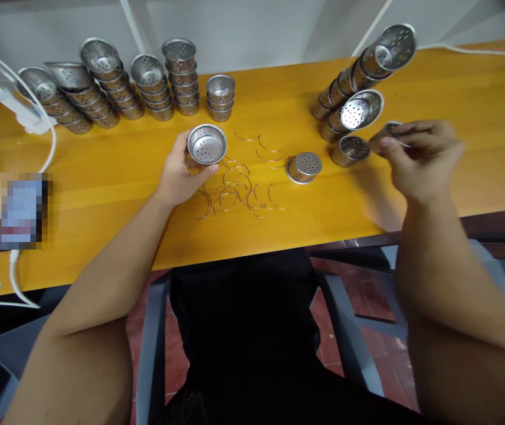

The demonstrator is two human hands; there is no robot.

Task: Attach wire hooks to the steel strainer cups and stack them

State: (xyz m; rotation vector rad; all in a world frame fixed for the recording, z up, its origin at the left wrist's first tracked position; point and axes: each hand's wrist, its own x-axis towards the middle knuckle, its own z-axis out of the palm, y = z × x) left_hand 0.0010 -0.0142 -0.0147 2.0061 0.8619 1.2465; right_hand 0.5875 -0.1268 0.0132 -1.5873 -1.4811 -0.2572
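Note:
My left hand (180,171) grips a small perforated metal cup (207,143) by its rim, resting on the orange table (115,189). Just right of it lies a loose pile of curved wire handles (235,192). Another cup (304,167) stands upside down beside the wires. My right hand (420,156) hovers at the right, blurred, its fingers pinched on a metal cup (392,130) close to a cup lying on its side (350,150). Leaning nested rows of cups (358,77) rise behind it.
Several stacks of nested perforated cups (115,82) line the table's back left. A white cable (35,118) loops at the left near a blurred-out phone (20,209). A grey chair (155,330) frame shows below the table's front edge.

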